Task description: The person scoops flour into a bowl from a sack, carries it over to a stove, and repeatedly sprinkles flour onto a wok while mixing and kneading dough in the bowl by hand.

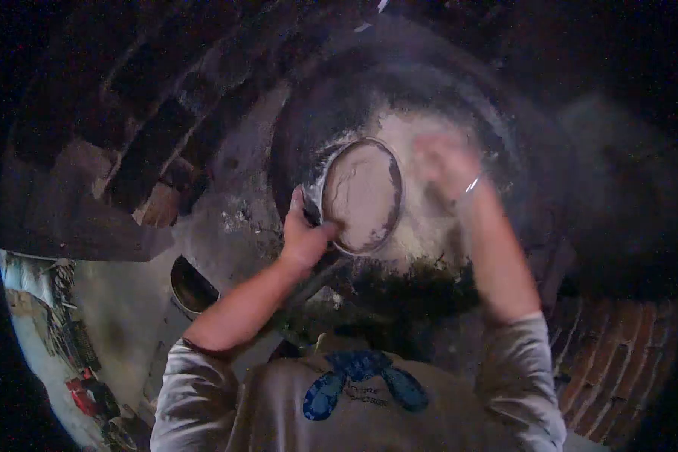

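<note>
My left hand [306, 237] grips the near left edge of a round, thin-rimmed pan [401, 181], its thumb over the rim. Pale powder or fine sand [363, 192] fills the pan almost to the rim, with a crack across its surface. Right of the pan, my right hand [446, 160] is over a heap of the same pale material [422, 233]. Motion smears its fingers, so whether they hold anything is unclear. A shiny bracelet [471, 184] circles the right wrist. The pan and heap lie within a large, dark, round basin [309, 113].
Dark stacked bricks [147, 135] rise at the left and back. A small dark half-round bowl [192, 285] lies beside my left forearm. Reddish brickwork [618, 369] stands at the lower right. A red object [81, 395] is at the far lower left.
</note>
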### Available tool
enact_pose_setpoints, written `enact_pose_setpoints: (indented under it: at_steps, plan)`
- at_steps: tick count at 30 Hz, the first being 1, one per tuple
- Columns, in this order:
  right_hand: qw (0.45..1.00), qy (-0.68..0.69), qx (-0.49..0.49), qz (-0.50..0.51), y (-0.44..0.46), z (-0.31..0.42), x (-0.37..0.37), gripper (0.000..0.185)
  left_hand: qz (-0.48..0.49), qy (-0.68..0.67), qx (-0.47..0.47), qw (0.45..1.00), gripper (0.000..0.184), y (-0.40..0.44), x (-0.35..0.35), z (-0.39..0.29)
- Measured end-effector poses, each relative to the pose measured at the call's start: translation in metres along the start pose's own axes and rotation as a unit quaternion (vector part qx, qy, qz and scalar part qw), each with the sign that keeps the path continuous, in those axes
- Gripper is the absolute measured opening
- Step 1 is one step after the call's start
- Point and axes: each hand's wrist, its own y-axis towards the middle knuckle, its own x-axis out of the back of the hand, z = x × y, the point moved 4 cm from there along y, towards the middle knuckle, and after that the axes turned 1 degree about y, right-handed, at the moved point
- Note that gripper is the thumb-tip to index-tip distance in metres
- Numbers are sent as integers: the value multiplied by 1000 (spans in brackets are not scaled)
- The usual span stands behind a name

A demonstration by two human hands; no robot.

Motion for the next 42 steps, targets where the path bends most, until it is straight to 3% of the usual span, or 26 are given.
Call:
enact_pose_setpoints:
  at_steps: [2,4,5,7,9,11,12,14,16,18,20,24,26,27,29,30,32,34,36,37,39,40,42]
  plan:
    - [990,62,-119,45,-37,-26,-19,39,-44,92,-8,995,77,-12,-13,-22]
    - [985,121,-106,-55,-54,-24,-22,50,-22,-33,-37,999,78,-11,-35,-42]
    - [984,131,-104,-59,-52,-23,-21,50,-5,-70,9,997,79,-13,-49,-55]
    - [951,195,-191,-149,-47,-33,-8,56,5,-45,5,999,80,-18,-72,-62]
    - [945,269,-159,-97,-44,-43,0,56,15,-19,-1,1000,80,-17,-84,-51]
    - [934,330,-127,-43,-38,-47,-1,56,-4,100,-132,986,80,-13,-86,-37]
    - [927,354,-117,-42,-37,-42,-4,51,-3,98,-131,986,80,-13,-85,-28]
    - [919,377,-107,-43,-18,-53,-16,45,-6,-6,-43,999,81,-8,-75,-8]
    - [932,362,-36,-7,14,-72,-33,37,8,-68,-5,998,78,4,-61,5]
    - [932,355,-72,-29,19,-62,-59,34,21,-129,33,991,75,19,-45,11]
    - [967,217,-104,-85,14,-43,-84,33,50,-150,49,986,65,34,-32,10]
    - [962,115,-199,-145,35,-29,-111,32,51,-194,129,971,58,54,-18,13]
    - [994,24,-81,-69,54,-35,-101,29,53,-242,218,944,56,56,-25,4]
    - [994,23,-83,-65,53,-32,-93,29,48,-242,219,944,56,58,-29,-3]
    - [990,-102,-36,-87,45,-16,-71,31,50,-249,258,932,55,56,-44,-14]
    - [990,-103,-38,-83,49,-15,-58,31,46,-249,258,932,55,54,-50,-18]
    - [942,-293,16,-161,57,-5,-25,33,42,-268,271,924,53,46,-66,-22]
    - [948,-292,41,-120,44,-3,-1,38,25,-272,274,922,52,30,-85,-27]
    - [898,-411,154,39,19,-3,4,36,20,-270,272,923,51,19,-103,-23]
    - [898,-409,157,37,5,-6,11,36,34,-263,264,927,50,13,-111,-16]
    - [866,-362,261,226,-34,-11,-1,32,49,-253,254,932,50,-2,-127,-8]
    - [866,-360,263,224,-47,-21,0,32,48,-249,255,933,49,-10,-133,-8]
    - [775,-493,336,209,-70,-36,-5,27,48,-242,254,935,48,-27,-142,-2]
